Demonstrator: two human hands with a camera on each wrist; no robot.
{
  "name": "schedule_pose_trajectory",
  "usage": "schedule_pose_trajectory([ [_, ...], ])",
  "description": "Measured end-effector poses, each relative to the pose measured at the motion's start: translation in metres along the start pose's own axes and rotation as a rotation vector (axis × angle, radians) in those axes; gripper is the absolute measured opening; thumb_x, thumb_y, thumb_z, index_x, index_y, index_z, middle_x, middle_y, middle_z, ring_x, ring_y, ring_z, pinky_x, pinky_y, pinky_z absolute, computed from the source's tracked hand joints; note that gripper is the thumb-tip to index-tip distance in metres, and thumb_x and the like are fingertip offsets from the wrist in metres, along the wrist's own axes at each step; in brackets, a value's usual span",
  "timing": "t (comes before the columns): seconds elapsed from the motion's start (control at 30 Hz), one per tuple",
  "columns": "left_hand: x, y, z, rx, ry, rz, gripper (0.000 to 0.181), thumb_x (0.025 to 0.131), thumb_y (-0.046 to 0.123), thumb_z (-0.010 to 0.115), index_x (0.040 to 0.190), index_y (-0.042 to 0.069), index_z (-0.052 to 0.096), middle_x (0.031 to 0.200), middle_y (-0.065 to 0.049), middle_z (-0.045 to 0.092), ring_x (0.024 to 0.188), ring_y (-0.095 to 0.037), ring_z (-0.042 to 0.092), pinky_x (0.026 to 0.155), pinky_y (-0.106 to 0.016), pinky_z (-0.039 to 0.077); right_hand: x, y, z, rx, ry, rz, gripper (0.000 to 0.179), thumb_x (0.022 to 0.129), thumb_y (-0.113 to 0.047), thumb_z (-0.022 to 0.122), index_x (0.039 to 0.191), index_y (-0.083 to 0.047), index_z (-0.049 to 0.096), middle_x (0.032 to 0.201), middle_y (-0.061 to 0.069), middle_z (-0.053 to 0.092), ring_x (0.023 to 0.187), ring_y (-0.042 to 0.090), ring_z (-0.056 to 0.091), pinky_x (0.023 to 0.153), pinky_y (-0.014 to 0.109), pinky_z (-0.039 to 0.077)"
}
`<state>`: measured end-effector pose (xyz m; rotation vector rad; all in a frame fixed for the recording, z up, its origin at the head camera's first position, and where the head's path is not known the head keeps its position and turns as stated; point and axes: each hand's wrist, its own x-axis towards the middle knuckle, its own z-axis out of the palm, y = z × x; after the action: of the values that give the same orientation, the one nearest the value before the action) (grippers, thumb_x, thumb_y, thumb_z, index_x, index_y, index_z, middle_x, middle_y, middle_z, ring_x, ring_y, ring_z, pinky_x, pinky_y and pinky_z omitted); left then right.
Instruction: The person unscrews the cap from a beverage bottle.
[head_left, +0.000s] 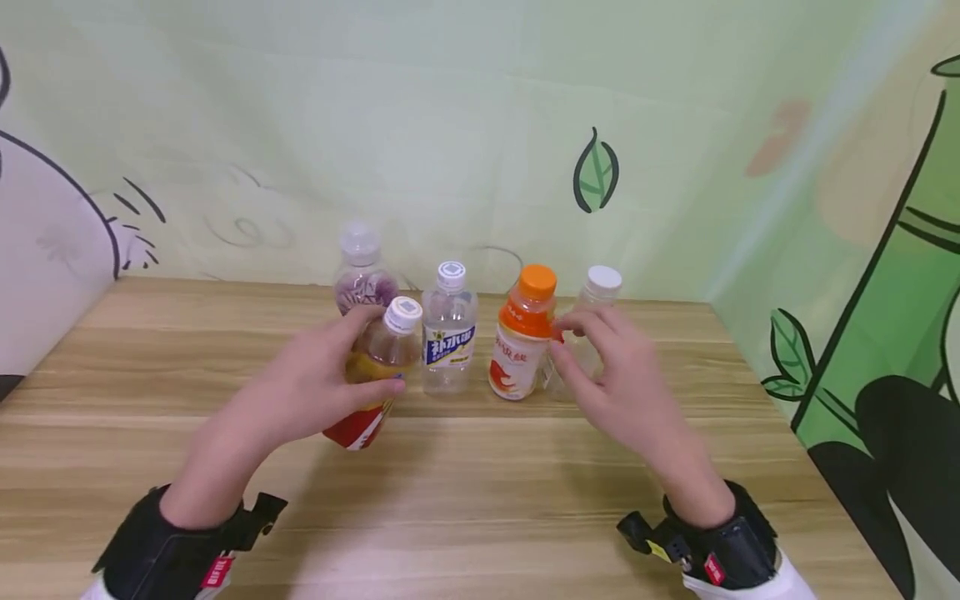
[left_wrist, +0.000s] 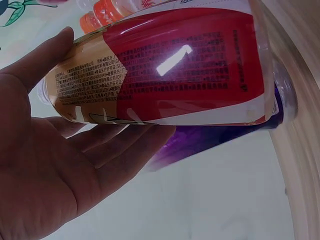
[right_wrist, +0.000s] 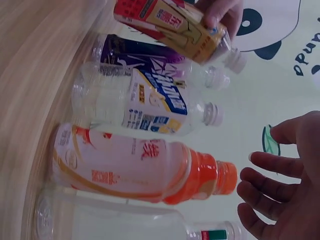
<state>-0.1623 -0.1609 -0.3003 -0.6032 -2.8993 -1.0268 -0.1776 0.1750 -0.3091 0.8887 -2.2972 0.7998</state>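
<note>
My left hand [head_left: 307,387] grips a tea-coloured drink bottle [left_wrist: 185,65] with a red and gold label and a white cap. It is tilted and appears raised off the table in the right wrist view. Loosely bent fingers of my right hand [head_left: 626,383] hold nothing beside the orange-capped bottle [right_wrist: 120,160]; a gap shows between them in the right wrist view. That bottle stands upright, as do a clear bottle with a blue and white label [head_left: 448,346], a purple-labelled bottle [head_left: 365,287] and a clear white-capped bottle [head_left: 602,287], partly hidden behind my right hand.
The bottles stand in a row across the back of the wood-grain table [head_left: 480,517]. Directly behind them hangs a pale green backdrop [head_left: 465,125] with leaf and panda drawings. It also closes off the right side.
</note>
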Motion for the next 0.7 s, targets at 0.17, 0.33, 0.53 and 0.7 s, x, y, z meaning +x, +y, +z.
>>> schedule_pose_trajectory([
  [0.17, 0.008, 0.005, 0.013, -0.006, -0.011, 0.023, 0.077, 0.087, 0.035, 0.084, 0.148, 0.010, 0.044, 0.124, -0.009, 0.066, 0.109, -0.029, 0.066, 0.091, -0.054, 0.055, 0.001, -0.008, 0.009, 0.027, -0.094, -0.015, 0.020, 0.097, -0.014, 0.073, 0.111, -0.001, 0.070, 0.108, 0.008, 0.069, 0.102, 0.024, 0.065, 0.086, 0.041, 0.055],
  [0.33, 0.014, 0.012, 0.022, 0.013, -0.019, 0.054, 0.075, 0.086, 0.034, 0.086, 0.146, 0.012, 0.047, 0.127, -0.004, 0.064, 0.109, -0.025, 0.066, 0.092, -0.052, 0.055, 0.006, -0.015, 0.016, 0.068, -0.121, -0.041, 0.021, 0.097, -0.014, 0.072, 0.113, -0.001, 0.069, 0.109, 0.008, 0.069, 0.098, 0.022, 0.065, 0.085, 0.039, 0.056],
  [0.53, 0.018, 0.017, 0.031, 0.060, -0.020, 0.115, 0.076, 0.084, 0.036, 0.087, 0.144, 0.009, 0.049, 0.124, -0.006, 0.065, 0.108, -0.023, 0.066, 0.093, -0.048, 0.055, 0.011, -0.021, 0.023, 0.097, -0.134, -0.062, 0.023, 0.098, -0.017, 0.072, 0.118, -0.005, 0.068, 0.105, 0.003, 0.069, 0.089, 0.017, 0.063, 0.075, 0.031, 0.056],
  [0.7, 0.021, 0.021, 0.038, 0.084, -0.011, 0.170, 0.074, 0.086, 0.037, 0.086, 0.144, 0.010, 0.049, 0.118, -0.007, 0.066, 0.103, -0.024, 0.067, 0.089, -0.047, 0.056, 0.017, -0.024, 0.028, 0.083, -0.140, -0.063, 0.043, 0.098, -0.019, 0.071, 0.134, 0.001, 0.059, 0.101, 0.004, 0.066, 0.087, 0.016, 0.063, 0.072, 0.030, 0.055],
])
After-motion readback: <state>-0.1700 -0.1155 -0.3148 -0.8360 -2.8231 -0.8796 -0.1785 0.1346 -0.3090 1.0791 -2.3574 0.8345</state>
